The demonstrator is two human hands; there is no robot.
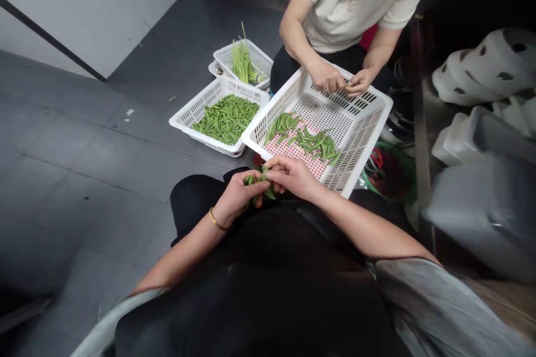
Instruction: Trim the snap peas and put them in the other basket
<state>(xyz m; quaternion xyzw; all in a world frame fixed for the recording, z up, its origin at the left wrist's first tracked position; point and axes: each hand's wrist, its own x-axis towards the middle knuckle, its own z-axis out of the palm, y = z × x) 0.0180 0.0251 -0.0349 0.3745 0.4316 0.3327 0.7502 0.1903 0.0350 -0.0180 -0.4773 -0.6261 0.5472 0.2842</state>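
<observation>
My left hand (240, 194) is closed around several green pea pods (250, 181), with some poking out between the fingers. Touching them from the right, my right hand (293, 177) pinches the tip of a pod at the near edge of a large white basket (256, 144). Inside that basket lie two loose groups of pea pods (315, 144). To its left a smaller white basket (184, 116) holds a heap of pea pods (227, 118).
Across from me a person in a cream shirt (339, 5) works with both hands over the large basket. Behind the smaller basket, a tray (266, 61) holds long green stalks (243, 61). Grey bins (481, 206) and white perforated containers (486, 70) stand at the right.
</observation>
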